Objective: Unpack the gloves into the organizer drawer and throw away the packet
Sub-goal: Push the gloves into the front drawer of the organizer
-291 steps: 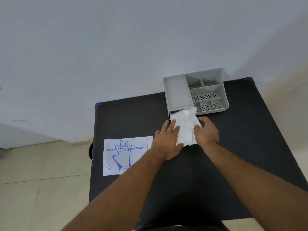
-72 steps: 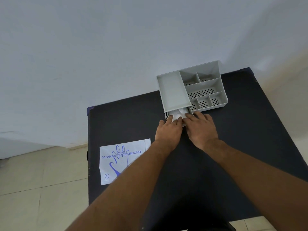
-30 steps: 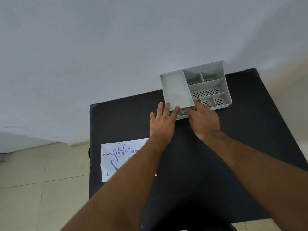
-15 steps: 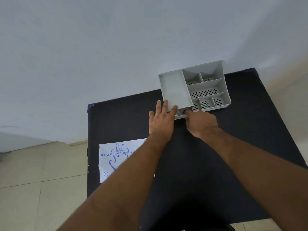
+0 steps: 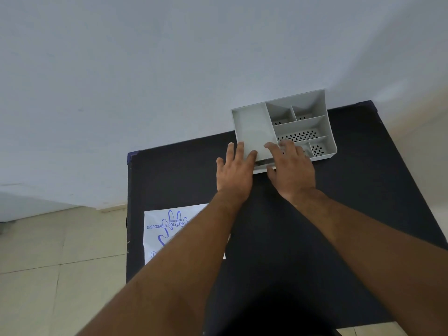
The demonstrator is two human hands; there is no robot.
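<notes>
The grey organizer (image 5: 252, 127) stands at the far edge of the black table (image 5: 358, 190), against the wall. Its drawer (image 5: 261, 170) is pushed almost fully in, with only a pale front lip showing between my hands. No gloves are visible. My left hand (image 5: 234, 173) lies flat with fingers spread, its fingertips on the organizer's front left corner. My right hand (image 5: 291, 170) rests its fingers on the organizer's top, thumb at the drawer front. The flat white packet (image 5: 164, 226) with blue glove print lies at the table's left edge, partly under my left forearm.
A pale wall rises directly behind the organizer. Beige floor tiles (image 5: 60, 263) lie to the left of the table. The organizer's right side has several small perforated compartments (image 5: 298, 135).
The drawer has slid further into the organizer and the white gloves no longer show. My right hand has moved up onto the organizer's top; my left hand stays at the front left corner.
</notes>
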